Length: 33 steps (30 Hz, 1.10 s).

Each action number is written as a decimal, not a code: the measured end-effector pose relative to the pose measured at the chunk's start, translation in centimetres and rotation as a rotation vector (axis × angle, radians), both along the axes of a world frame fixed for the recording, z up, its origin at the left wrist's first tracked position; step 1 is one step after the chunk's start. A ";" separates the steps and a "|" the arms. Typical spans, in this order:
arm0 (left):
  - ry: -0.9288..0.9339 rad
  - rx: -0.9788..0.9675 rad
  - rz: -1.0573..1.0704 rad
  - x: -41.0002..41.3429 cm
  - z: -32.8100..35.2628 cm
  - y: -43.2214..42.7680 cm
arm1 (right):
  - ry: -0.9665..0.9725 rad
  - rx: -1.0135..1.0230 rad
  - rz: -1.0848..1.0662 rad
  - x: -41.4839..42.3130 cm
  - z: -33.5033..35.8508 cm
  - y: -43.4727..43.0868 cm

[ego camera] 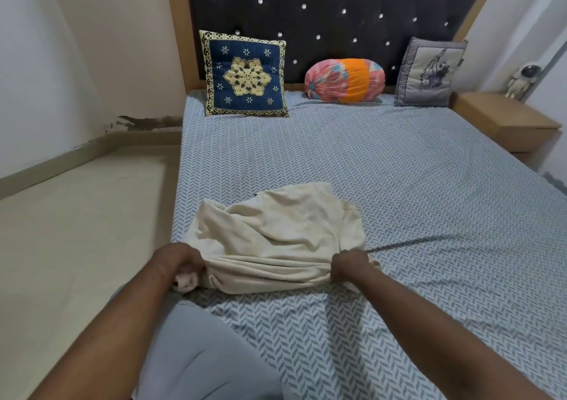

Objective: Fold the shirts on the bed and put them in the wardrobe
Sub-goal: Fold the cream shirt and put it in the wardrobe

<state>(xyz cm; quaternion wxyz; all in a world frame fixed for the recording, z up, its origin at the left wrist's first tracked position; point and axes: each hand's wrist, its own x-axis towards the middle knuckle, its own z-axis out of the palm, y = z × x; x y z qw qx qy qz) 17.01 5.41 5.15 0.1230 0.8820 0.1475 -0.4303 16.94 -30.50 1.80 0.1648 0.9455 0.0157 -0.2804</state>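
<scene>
Cream shirt (pixel 276 240) bunched between both gripping hands (pixel 179 260).

I have one view only: the head camera, worn by the person at the foot edge of the bed (pixel 399 185), facing forward and down toward the headboard (pixel 337 16). It rides close above the arms; the left hand (pixel 181 261) and right hand (pixel 349 266), gripping the cream shirt (pixel 276 234), fall low in the middle. The wide lens bows the left wall (pixel 46 62) and the bed's side edges.
</scene>
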 end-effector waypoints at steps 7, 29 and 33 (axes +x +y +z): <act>-0.420 -0.966 0.778 7.1 5.7 -1.8 | -0.219 1.355 -1.083 9.2 7.4 0.0; -0.597 -0.175 0.029 5.4 -3.1 -0.3 | -0.372 0.354 -0.310 4.5 2.0 -3.5; -0.559 -0.026 0.072 2.6 -4.5 -0.6 | -0.193 0.313 -0.340 1.6 0.0 -3.3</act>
